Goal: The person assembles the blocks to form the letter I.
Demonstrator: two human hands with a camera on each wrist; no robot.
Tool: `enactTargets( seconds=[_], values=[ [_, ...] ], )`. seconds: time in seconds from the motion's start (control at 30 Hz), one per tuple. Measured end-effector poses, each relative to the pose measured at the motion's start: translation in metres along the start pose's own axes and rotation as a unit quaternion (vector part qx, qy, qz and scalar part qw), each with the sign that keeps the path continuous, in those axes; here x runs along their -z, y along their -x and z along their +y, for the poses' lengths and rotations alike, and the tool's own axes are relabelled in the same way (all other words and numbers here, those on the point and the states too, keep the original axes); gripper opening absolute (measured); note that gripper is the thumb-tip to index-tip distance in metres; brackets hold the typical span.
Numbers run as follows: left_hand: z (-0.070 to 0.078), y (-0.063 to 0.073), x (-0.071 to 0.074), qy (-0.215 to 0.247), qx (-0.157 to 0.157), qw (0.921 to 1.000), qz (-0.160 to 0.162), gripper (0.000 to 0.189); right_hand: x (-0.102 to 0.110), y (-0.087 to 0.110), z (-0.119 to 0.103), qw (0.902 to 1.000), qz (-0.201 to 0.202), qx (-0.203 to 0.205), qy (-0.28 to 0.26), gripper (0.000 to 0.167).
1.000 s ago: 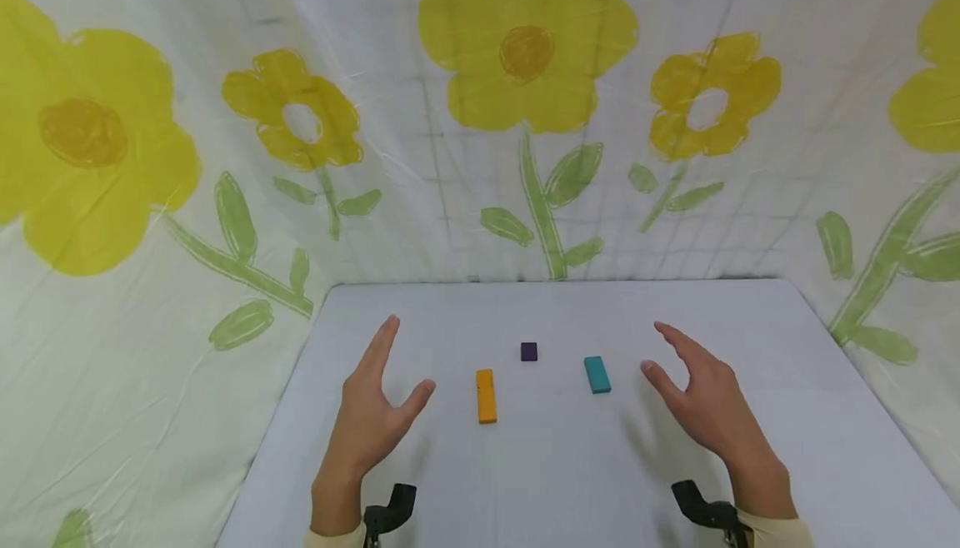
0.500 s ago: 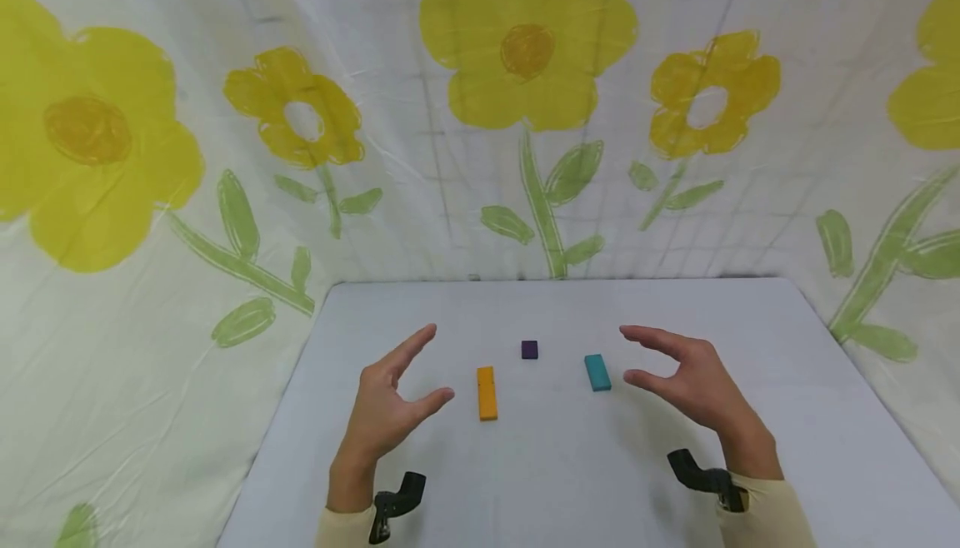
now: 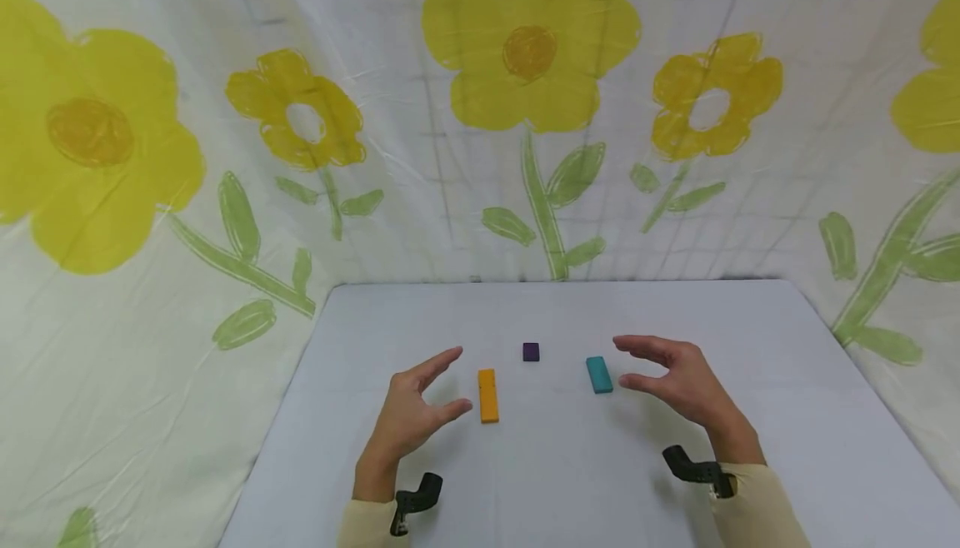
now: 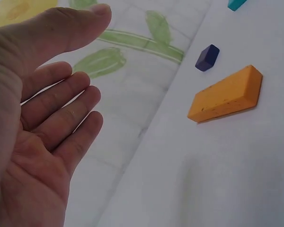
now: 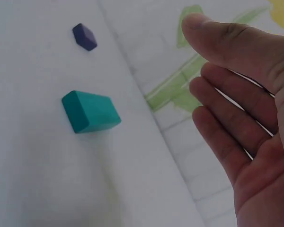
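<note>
One cropped teal block (image 4: 235,4), left-wrist view

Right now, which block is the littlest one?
The dark purple block, farthest back; the orange block and the teal block are both longer.

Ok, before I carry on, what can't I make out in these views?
Left wrist view: most of the teal block, cut off by the top edge.
Left wrist view: dark marks on the orange block, too small and blurred to identify.
Head view: some fingers of the left hand and right hand, hidden behind nearer fingers.
Head view: the table's near edge, below the frame.
</note>
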State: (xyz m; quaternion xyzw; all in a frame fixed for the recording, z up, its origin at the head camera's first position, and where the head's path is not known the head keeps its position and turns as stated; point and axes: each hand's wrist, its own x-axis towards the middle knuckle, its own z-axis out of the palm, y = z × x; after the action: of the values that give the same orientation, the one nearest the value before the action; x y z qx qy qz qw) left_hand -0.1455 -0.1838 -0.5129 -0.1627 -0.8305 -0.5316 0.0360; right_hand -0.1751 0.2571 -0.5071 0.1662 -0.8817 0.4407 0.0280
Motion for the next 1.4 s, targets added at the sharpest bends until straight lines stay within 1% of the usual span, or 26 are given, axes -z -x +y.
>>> enactTargets(
  seconds=[0.27,0.37,0.47,0.7,0.87,0.97,1.07,1.23,1.4],
  values=[
    [-0.018,-0.003,-0.014,0.011,0.038,0.999,-0.02,0.074,-0.009,-0.006,0.021,0.9995,-0.018,-0.01,-0.023,0.056],
    [-0.022,-0.003,-0.018,0.008,0.048,0.9985,-0.024,0.075,-0.012,-0.007,0.026,0.9992,-0.021,-0.015,-0.031,0.057],
    [-0.026,-0.004,-0.022,0.0,0.05,0.9983,-0.031,0.074,-0.015,-0.007,0.03,0.9986,-0.024,-0.022,-0.041,0.057],
    [-0.034,-0.005,-0.028,-0.008,0.075,0.9962,-0.044,0.073,-0.021,-0.006,0.039,0.9962,-0.042,-0.041,-0.065,0.059],
    [-0.04,-0.007,-0.032,-0.022,0.088,0.9946,-0.052,0.074,-0.023,-0.009,0.044,0.9953,-0.043,-0.046,-0.074,0.059],
    [-0.042,-0.009,-0.034,-0.028,0.09,0.9939,-0.056,0.076,-0.024,-0.012,0.046,0.995,-0.048,-0.045,-0.074,0.06],
    [-0.044,-0.01,-0.036,-0.031,0.084,0.9943,-0.059,0.077,-0.026,-0.013,0.049,0.9949,-0.053,-0.041,-0.076,0.06],
    [-0.045,-0.012,-0.038,-0.035,0.072,0.9948,-0.063,0.077,-0.03,-0.015,0.054,0.9961,-0.054,-0.038,-0.059,0.063],
    [-0.048,-0.014,-0.04,-0.044,0.067,0.9942,-0.072,0.077,-0.034,-0.016,0.057,0.9963,-0.054,-0.047,-0.047,0.064]
  ],
)
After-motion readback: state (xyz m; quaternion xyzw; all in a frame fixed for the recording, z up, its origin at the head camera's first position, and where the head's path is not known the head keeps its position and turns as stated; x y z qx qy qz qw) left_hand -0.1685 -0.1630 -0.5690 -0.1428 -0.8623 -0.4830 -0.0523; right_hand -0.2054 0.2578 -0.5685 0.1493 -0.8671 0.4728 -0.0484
